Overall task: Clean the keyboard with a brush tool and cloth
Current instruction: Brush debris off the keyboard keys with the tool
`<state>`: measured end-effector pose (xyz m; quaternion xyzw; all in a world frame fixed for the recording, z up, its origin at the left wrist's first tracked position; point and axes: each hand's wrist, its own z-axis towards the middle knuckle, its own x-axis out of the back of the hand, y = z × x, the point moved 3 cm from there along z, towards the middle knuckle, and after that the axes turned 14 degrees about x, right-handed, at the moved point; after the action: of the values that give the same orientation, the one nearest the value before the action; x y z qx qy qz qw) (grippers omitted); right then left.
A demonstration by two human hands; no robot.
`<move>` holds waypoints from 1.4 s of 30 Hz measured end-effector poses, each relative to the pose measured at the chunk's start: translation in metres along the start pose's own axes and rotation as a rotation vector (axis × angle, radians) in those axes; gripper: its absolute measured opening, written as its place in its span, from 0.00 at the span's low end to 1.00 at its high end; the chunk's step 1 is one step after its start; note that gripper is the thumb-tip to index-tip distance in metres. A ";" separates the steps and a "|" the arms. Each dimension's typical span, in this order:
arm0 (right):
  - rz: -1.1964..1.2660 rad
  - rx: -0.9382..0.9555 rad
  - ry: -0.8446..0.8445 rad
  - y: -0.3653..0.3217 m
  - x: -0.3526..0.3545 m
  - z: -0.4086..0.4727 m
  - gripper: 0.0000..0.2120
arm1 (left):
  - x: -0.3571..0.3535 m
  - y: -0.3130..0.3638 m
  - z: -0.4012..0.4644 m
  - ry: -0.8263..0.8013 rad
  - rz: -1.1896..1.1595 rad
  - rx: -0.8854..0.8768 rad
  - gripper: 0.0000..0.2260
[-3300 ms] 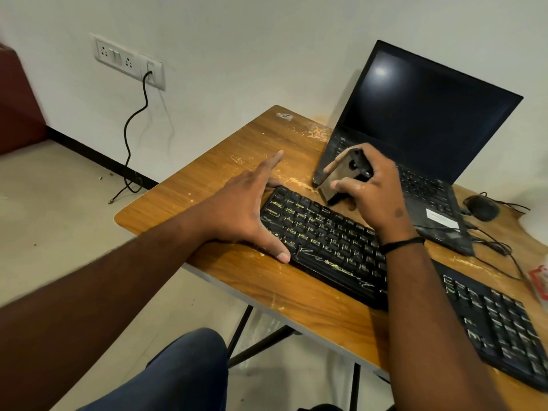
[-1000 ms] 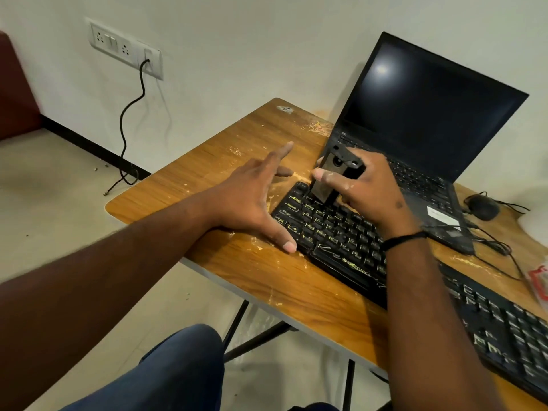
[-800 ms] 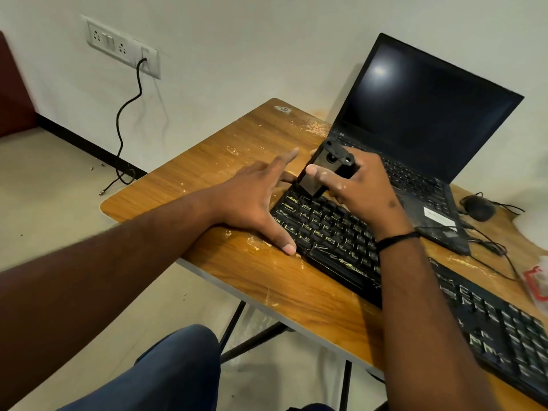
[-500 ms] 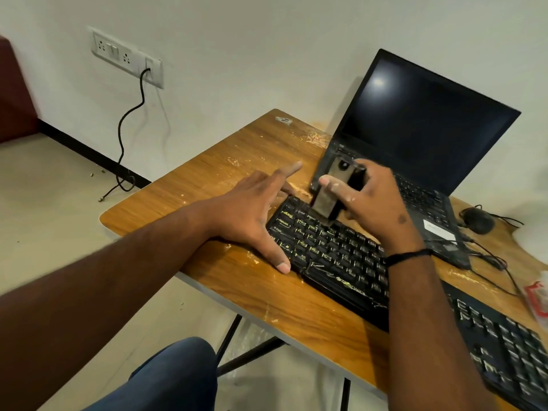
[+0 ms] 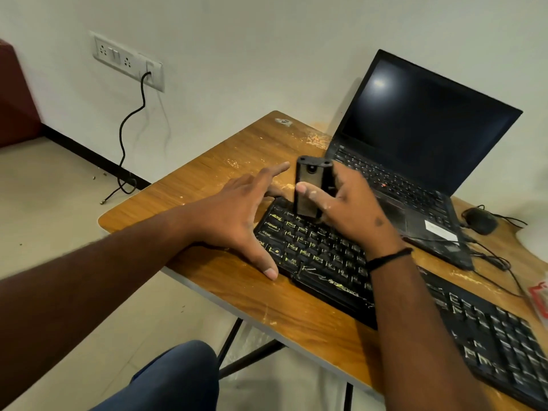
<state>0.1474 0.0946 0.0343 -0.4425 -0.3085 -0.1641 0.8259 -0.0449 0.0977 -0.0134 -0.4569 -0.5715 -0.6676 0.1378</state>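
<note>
A black keyboard with yellow-marked keys lies on the wooden table, left of centre. My right hand grips a dark block-shaped brush tool, held upright with its lower end on the keyboard's upper left keys. My left hand lies flat with spread, straight fingers at the keyboard's left end, thumb along the front corner. No cloth shows in view.
An open black laptop stands behind the keyboard. A second black keyboard lies at the right, with a black mouse and cables near it. A wall socket with a hanging cable is at the left.
The brush tool has swept back and forth over the keyboard's upper left keys and now stands more upright. My left hand has stayed at the keyboard's left end.
</note>
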 end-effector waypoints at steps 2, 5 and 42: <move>0.007 0.046 0.000 -0.007 -0.016 0.004 0.15 | 0.000 0.000 0.000 0.007 0.001 0.016 0.68; 0.056 0.074 0.088 -0.012 -0.018 0.009 0.12 | 0.001 0.001 -0.001 0.008 -0.008 0.018 0.68; -0.146 0.080 0.271 -0.008 0.014 0.000 0.11 | -0.001 -0.005 0.002 0.023 -0.059 -0.017 0.72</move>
<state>0.1537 0.0897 0.0488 -0.3594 -0.2320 -0.2693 0.8628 -0.0466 0.1004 -0.0174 -0.4333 -0.5776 -0.6813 0.1206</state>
